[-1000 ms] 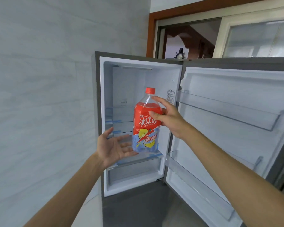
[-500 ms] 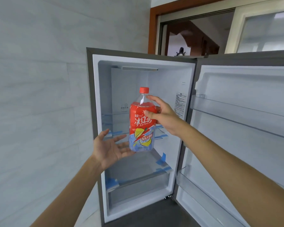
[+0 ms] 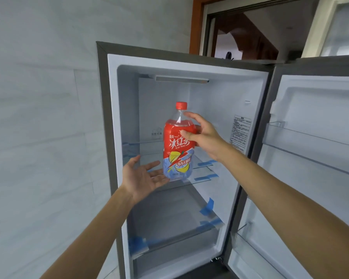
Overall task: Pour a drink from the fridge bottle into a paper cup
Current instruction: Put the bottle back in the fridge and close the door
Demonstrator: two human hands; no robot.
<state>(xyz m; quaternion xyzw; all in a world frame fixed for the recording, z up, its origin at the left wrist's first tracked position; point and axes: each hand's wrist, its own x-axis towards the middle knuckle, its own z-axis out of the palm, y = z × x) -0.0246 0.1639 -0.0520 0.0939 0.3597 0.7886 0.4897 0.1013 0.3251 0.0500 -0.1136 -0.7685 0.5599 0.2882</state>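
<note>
two hands at the fridge (image 3: 104, 137): right hand (image 3: 205, 135) grips the upright bottle (image 3: 177, 158), left hand (image 3: 143, 178) open by its base; better to cup that base firmly.

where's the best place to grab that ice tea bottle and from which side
Grip the bottle round its upper body, just below the tapering shoulder, from the right, as the right hand does. It is upright and wide, so the left hand could support its base.
</note>
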